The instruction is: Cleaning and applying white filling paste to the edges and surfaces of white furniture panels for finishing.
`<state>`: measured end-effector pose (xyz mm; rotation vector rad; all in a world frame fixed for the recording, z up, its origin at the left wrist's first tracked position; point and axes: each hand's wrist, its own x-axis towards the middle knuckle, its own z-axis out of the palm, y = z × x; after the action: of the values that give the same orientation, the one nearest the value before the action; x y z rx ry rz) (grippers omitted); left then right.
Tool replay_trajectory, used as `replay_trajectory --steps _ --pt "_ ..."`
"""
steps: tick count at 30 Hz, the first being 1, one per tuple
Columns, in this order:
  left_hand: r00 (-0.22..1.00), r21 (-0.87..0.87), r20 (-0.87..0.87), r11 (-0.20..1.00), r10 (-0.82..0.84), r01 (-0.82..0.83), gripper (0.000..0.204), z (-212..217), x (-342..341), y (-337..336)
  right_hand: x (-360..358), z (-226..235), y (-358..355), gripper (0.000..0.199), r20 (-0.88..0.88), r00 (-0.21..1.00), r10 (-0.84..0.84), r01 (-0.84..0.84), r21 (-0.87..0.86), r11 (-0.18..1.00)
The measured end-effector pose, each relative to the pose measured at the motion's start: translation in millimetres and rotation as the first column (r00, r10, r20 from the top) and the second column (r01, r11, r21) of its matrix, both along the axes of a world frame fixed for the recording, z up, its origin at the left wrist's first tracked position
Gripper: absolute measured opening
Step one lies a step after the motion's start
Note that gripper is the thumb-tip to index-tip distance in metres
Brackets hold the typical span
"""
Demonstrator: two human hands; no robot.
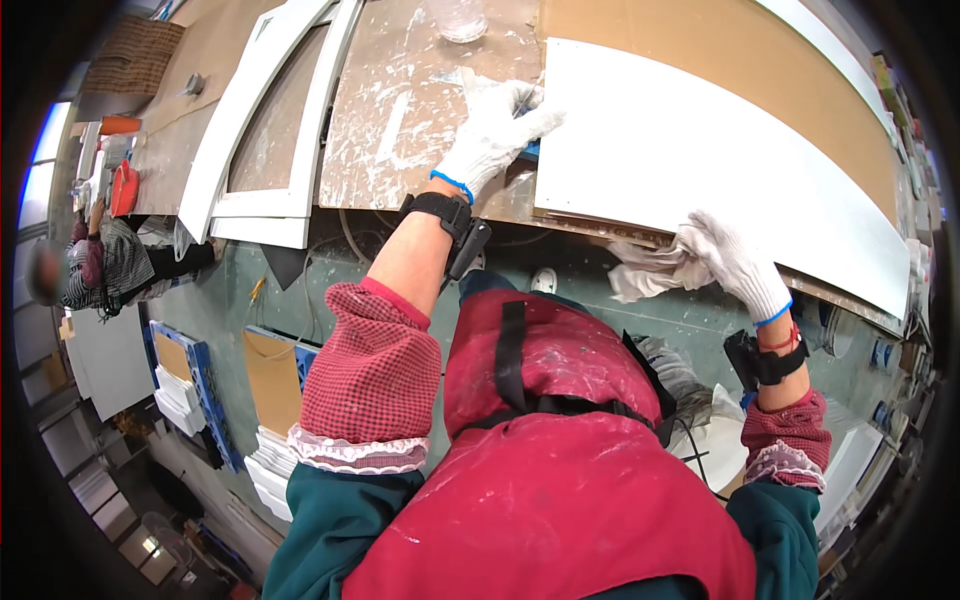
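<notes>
My left hand (497, 125), in a white knit glove with a blue cuff edge, is over the left end of a long white panel (690, 150). Its thumb reaches onto the panel and the fingers are apart; the space between them is partly hidden. Just below this hand, a small blue thing (531, 151) shows beside the panel's end, too covered to name. My right hand (728, 258), gloved alike, is closed on a crumpled off-white rag (655, 272) at the panel's near edge. The rag hangs out to the left of that hand.
A paint-spattered worktop (385, 120) extends left of the panel, with a white arched frame (290, 203) on it. A whitish container (460, 18) stands at the far edge. Brown board (650, 25) lies behind the panel. Another person (110, 260) is at far left, near stacked panels (180, 405).
</notes>
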<state>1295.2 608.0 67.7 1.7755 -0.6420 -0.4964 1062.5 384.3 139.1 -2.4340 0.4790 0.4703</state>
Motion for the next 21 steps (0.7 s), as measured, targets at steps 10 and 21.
replay_trajectory --steps 10,21 --pt "0.99 -0.111 -0.141 0.994 -0.029 0.013 0.036 4 -3 -18 89 -38 127 0.025 0.612 0.675 0.412 -0.473 -0.07 0.878" --pt "0.918 -0.135 -0.28 0.936 0.279 -0.325 0.043 12 5 35 -79 76 -36 0.017 0.49 0.57 -0.659 0.351 0.58 0.735"
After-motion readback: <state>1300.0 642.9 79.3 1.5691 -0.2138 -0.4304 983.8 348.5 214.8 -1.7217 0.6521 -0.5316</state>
